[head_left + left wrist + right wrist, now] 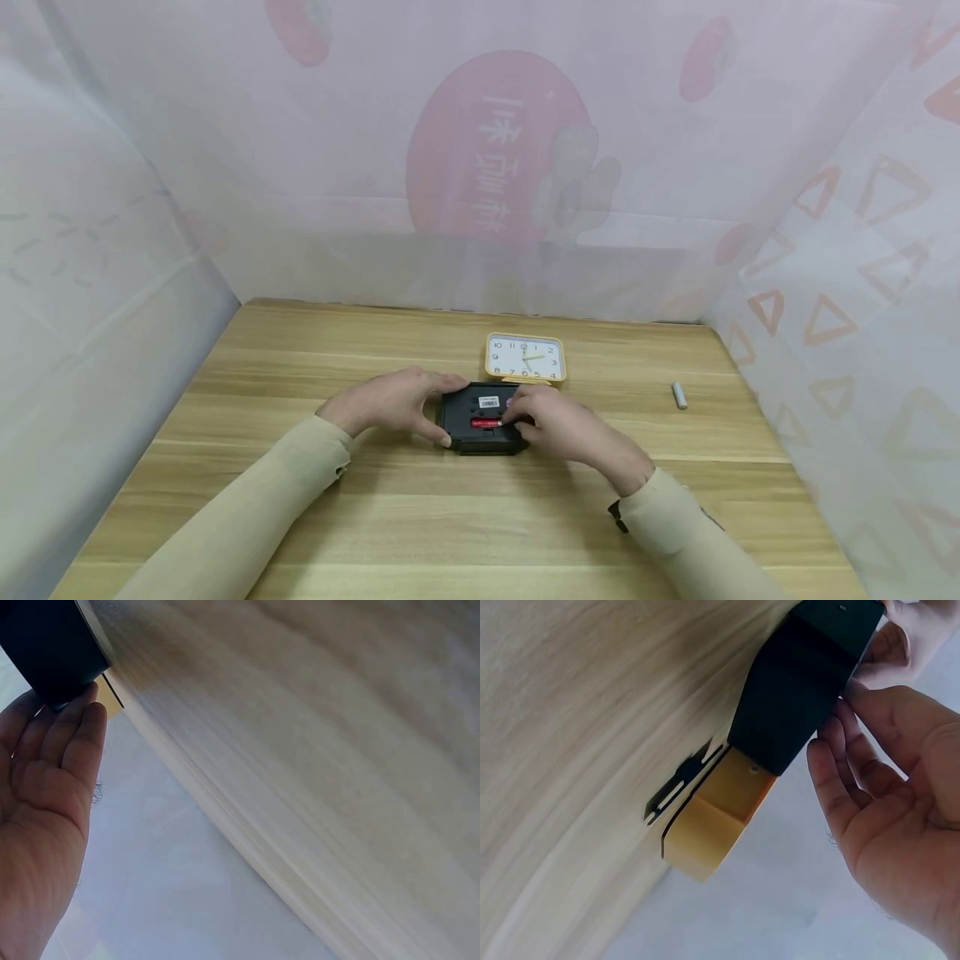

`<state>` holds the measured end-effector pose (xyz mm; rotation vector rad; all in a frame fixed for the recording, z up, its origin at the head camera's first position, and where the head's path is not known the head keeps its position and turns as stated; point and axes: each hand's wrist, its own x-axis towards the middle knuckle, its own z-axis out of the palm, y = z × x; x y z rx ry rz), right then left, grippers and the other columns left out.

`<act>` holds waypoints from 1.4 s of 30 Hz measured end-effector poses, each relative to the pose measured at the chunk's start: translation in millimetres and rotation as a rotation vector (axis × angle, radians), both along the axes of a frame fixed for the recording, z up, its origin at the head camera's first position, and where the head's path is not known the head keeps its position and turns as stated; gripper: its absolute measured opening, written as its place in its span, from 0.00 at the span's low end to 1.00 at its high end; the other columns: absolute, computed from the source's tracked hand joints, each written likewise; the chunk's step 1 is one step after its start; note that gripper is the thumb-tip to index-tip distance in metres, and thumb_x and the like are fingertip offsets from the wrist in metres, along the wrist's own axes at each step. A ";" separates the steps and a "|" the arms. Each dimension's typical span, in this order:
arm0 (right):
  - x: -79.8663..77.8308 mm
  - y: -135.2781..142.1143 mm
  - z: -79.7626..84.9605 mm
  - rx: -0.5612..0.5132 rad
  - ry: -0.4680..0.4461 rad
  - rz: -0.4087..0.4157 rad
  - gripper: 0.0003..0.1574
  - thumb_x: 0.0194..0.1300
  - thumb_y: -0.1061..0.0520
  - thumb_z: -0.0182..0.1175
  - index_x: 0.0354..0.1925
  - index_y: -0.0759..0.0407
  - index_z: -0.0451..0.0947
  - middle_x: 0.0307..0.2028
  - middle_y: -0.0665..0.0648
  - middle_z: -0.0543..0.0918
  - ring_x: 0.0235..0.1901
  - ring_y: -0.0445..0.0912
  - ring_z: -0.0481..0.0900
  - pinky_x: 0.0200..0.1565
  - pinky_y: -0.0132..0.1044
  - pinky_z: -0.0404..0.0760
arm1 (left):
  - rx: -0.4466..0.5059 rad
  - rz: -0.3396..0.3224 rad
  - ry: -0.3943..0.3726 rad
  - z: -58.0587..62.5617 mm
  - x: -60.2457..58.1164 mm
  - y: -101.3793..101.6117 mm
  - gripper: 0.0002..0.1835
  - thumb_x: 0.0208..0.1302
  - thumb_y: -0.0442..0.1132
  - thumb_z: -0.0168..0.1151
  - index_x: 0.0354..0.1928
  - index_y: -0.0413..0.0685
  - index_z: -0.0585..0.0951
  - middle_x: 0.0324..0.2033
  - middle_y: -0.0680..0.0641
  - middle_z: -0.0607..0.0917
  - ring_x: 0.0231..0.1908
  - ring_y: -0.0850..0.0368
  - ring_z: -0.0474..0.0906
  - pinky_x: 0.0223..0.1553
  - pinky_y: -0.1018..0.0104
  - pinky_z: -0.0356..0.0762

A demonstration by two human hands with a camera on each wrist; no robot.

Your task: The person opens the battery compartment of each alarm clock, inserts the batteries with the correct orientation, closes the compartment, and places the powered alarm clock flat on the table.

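Observation:
A black clock [459, 408] lies face down on the table, its back with a white label turned up. A red battery [483, 423] sits in the slot in that back. My left hand [397, 400] grips the clock's left end, thumb at the near corner and fingers at the far edge. In the left wrist view, the fingers [75, 735] reach the dark casing. The curled right hand [558, 421] pinches at the battery's right end with thumb and index finger. The right wrist view hides the battery behind the casing [799, 682].
Just behind the black clock is a yellow clock [525, 357] with its white dial up. A silver-grey battery [679, 395] lies on the right part of the wooden table [420, 525]. Beside the yellow clock in the right wrist view shows a dark slotted piece [676, 784]. Printed cloth walls enclose the table.

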<state>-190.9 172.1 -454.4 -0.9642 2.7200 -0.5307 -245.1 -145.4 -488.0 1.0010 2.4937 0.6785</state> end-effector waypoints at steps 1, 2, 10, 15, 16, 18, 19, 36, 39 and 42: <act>-0.5 1.9 0.4 -0.013 -0.014 -0.019 0.13 0.79 0.69 0.70 0.55 0.58 0.96 0.56 0.57 0.93 0.62 0.52 0.91 0.69 0.55 0.92 | -0.001 0.000 0.001 -0.1 -0.1 0.0 0.54 0.64 0.59 0.91 0.89 0.57 0.76 0.85 0.51 0.81 0.82 0.52 0.81 0.86 0.46 0.79; -1.0 3.9 0.5 -0.022 -0.025 -0.035 0.13 0.79 0.68 0.71 0.55 0.58 0.95 0.57 0.57 0.94 0.62 0.52 0.90 0.69 0.55 0.92 | 0.000 -0.001 0.004 -0.2 -0.2 -0.2 0.55 0.64 0.59 0.91 0.89 0.57 0.75 0.84 0.51 0.82 0.82 0.51 0.81 0.86 0.45 0.79; -6.1 20.2 2.2 -0.060 -0.040 -0.080 0.08 0.79 0.65 0.74 0.52 0.56 0.92 0.52 0.53 0.94 0.54 0.47 0.91 0.63 0.50 0.94 | 0.000 0.008 -0.004 1.3 1.0 0.3 0.55 0.64 0.60 0.91 0.89 0.56 0.75 0.84 0.50 0.81 0.83 0.50 0.80 0.87 0.45 0.78; -8.4 31.2 4.9 -0.069 -0.056 -0.116 0.06 0.80 0.64 0.73 0.51 0.57 0.92 0.50 0.53 0.92 0.52 0.45 0.89 0.62 0.49 0.94 | -0.008 0.021 -0.008 1.5 0.6 0.9 0.55 0.63 0.59 0.92 0.89 0.56 0.75 0.85 0.50 0.81 0.84 0.49 0.79 0.88 0.44 0.76; -9.0 33.3 5.1 -0.069 -0.056 -0.122 0.06 0.81 0.64 0.72 0.52 0.58 0.92 0.49 0.53 0.92 0.52 0.45 0.89 0.62 0.50 0.94 | -0.006 0.020 -0.006 1.2 0.4 0.9 0.55 0.63 0.59 0.92 0.89 0.56 0.75 0.85 0.50 0.81 0.84 0.49 0.79 0.88 0.44 0.76; -9.6 37.2 5.5 -0.069 -0.065 -0.143 0.05 0.81 0.64 0.72 0.52 0.58 0.92 0.50 0.53 0.93 0.52 0.46 0.89 0.63 0.51 0.94 | -0.002 0.016 0.000 1.0 0.5 0.5 0.56 0.63 0.59 0.92 0.89 0.55 0.75 0.85 0.48 0.81 0.84 0.47 0.79 0.88 0.43 0.76; -10.0 38.9 5.2 -0.071 -0.069 -0.151 0.06 0.81 0.64 0.72 0.53 0.59 0.92 0.50 0.54 0.93 0.53 0.46 0.90 0.63 0.52 0.94 | -0.003 0.014 0.001 1.1 0.4 0.5 0.56 0.63 0.59 0.92 0.89 0.55 0.75 0.85 0.48 0.81 0.85 0.47 0.78 0.88 0.43 0.76; -15.8 54.1 -11.8 0.019 -0.089 -0.188 0.11 0.75 0.69 0.72 0.51 0.60 0.93 0.47 0.57 0.94 0.48 0.45 0.89 0.58 0.49 0.94 | -0.007 0.009 0.007 1.5 0.2 0.0 0.56 0.63 0.59 0.92 0.89 0.54 0.75 0.85 0.46 0.80 0.85 0.46 0.77 0.89 0.43 0.74; -16.0 55.3 -15.7 0.046 -0.072 -0.177 0.10 0.75 0.68 0.74 0.51 0.59 0.93 0.47 0.55 0.93 0.47 0.44 0.87 0.57 0.49 0.93 | -0.005 0.006 0.011 1.2 -0.2 -0.2 0.56 0.63 0.59 0.92 0.89 0.54 0.75 0.85 0.46 0.80 0.85 0.46 0.77 0.89 0.43 0.75; -16.6 56.3 -18.4 0.074 -0.065 -0.179 0.10 0.75 0.67 0.76 0.52 0.59 0.93 0.47 0.55 0.92 0.47 0.44 0.86 0.57 0.50 0.92 | -0.005 0.004 0.011 1.1 -0.3 -0.2 0.57 0.63 0.59 0.92 0.89 0.54 0.74 0.86 0.46 0.79 0.86 0.46 0.77 0.90 0.43 0.74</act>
